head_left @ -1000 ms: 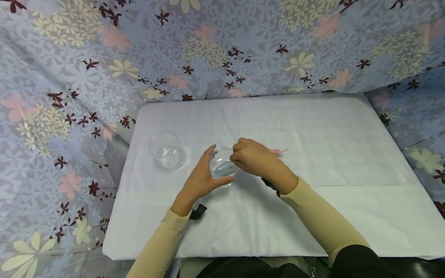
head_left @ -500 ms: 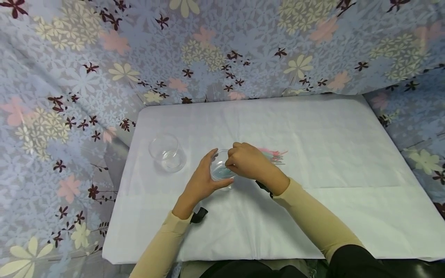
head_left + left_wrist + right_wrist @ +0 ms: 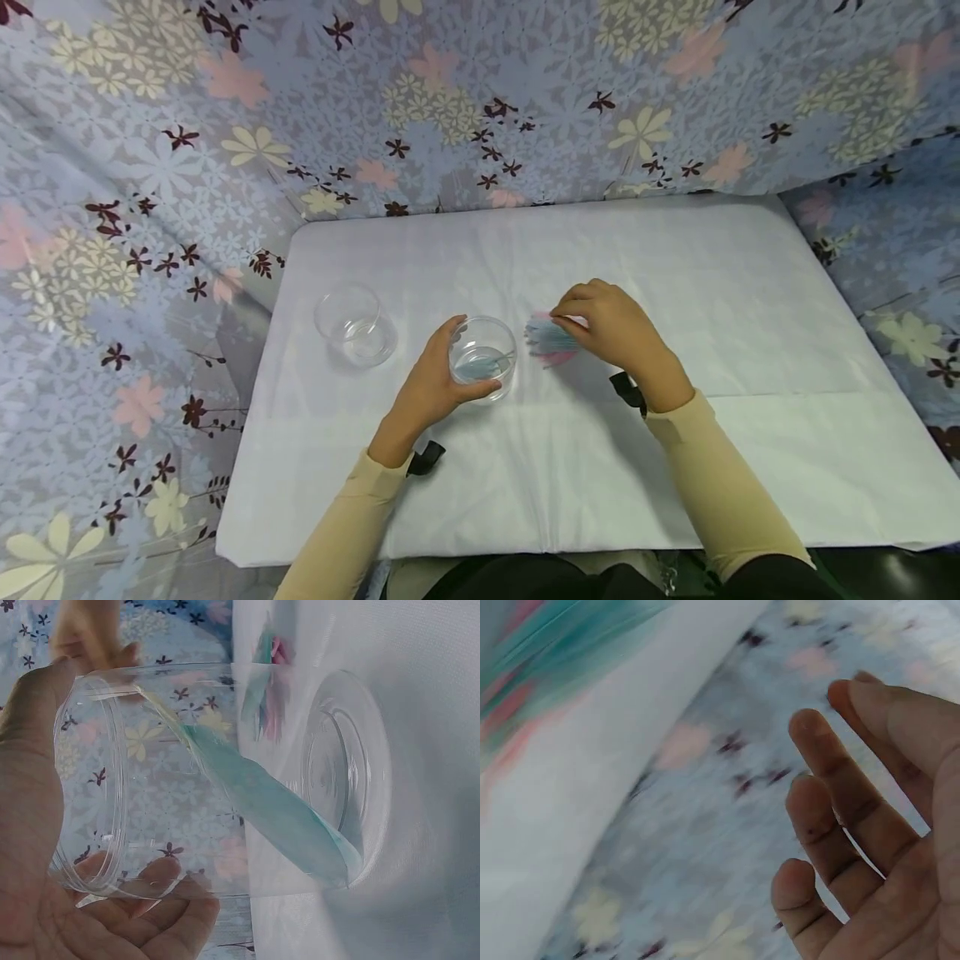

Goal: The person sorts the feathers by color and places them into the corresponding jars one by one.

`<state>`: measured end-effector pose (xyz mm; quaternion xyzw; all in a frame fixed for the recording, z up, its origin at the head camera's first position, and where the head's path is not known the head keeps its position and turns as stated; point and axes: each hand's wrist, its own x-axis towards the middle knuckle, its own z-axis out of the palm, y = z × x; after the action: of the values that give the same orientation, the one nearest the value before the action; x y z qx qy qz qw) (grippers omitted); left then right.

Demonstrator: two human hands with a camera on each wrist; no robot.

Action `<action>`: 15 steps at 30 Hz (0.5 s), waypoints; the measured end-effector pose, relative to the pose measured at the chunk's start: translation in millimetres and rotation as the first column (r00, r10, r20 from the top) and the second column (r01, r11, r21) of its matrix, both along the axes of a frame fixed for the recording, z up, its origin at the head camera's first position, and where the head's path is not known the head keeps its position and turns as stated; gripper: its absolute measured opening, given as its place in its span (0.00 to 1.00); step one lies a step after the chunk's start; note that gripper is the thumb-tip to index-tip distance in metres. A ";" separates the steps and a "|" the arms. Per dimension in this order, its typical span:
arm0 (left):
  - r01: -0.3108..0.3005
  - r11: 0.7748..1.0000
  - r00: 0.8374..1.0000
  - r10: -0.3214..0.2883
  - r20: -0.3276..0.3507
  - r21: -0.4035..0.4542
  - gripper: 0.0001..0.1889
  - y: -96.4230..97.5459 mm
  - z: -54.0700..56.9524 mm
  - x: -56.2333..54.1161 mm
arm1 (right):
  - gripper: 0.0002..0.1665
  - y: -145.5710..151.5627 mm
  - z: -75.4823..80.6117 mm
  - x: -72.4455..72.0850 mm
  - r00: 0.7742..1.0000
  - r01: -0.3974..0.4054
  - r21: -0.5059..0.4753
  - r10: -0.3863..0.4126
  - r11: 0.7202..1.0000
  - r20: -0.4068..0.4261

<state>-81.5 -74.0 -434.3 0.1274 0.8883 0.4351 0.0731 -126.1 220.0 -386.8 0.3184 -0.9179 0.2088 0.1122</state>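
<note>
My left hand (image 3: 431, 379) grips a clear round plastic jar (image 3: 285, 682) near its rim, fingers on one side and thumb on the other. Inside it leans a flat, soft-looking teal strip (image 3: 262, 802) with a thin pale end; I cannot tell its exact kind. To the right of the jar lies a pile of similar teal and pink strips (image 3: 550, 333). My right hand (image 3: 611, 325) hovers over the right edge of this pile, thumb and forefinger close together. In the right wrist view its fingers are loosely bent and nothing shows between them.
A second clear jar (image 3: 337, 333) stands to the left on the white-covered table (image 3: 712, 317). Floral cloth (image 3: 450, 100) hangs behind the table and down the left side.
My right hand has moved from over the jar's mouth to the right, above the pile, uncovering both. The left hand keeps its grip on the jar.
</note>
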 end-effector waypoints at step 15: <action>-0.003 1.000 1.000 0.003 0.018 0.005 0.59 0.1 0.7 1.1 | 0.08 66.6 -51.0 10.2 0.922 0.185 0.243 -0.253 0.952 0.292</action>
<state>-80.3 -74.0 -433.6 0.1222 0.8867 0.4386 0.0801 -115.8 286.6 -437.8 0.1853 -0.9706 0.1454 -0.0496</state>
